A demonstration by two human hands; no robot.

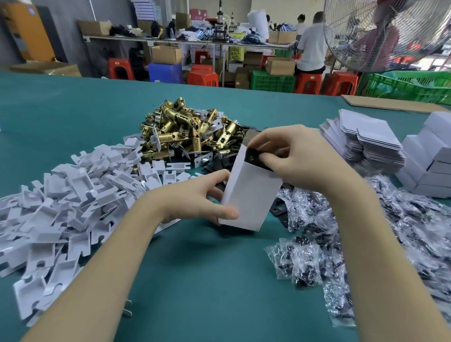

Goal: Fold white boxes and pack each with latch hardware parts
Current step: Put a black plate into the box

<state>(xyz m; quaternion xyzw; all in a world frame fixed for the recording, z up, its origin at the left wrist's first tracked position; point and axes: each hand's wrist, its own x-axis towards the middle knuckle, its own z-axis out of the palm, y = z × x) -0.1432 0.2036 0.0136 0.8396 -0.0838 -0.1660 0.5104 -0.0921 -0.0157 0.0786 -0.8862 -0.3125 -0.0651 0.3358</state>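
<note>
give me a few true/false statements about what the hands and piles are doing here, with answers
1. The left hand holds the white box near its bottom. True.
2. The right hand pushes a brass latch into the box. False: it pinches a black plate.
3. The brass latches lie beyond the box. True.
4. The clear screw bags lie left of the box. False: they lie right; white inserts lie left.
</note>
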